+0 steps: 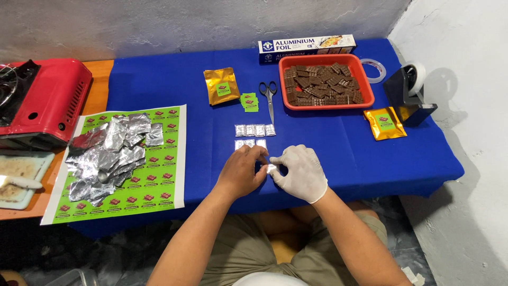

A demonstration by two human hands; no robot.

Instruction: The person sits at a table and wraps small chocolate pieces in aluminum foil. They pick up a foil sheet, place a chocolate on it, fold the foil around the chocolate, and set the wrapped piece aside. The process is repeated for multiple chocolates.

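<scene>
Fingers of both hands met over one small foil-wrapped piece [271,168] near the front edge of the blue surface [159,85]: the bare left hand [242,172] and the white-gloved right hand [300,172] each pinched it, closed on its ends. The piece looked silver, creased and roughly square. Just beyond the hands lay more wrapped pieces [255,130] in a row of four, with a shorter row in front partly hidden by the left hand. Farther back a red tray [326,59] held brown chocolate squares [321,85], heaped and overlapping. Scissors [269,95] lay left of the tray. Loose foil sheets [108,156] were piled on a green sticker sheet [159,182] at left.
</scene>
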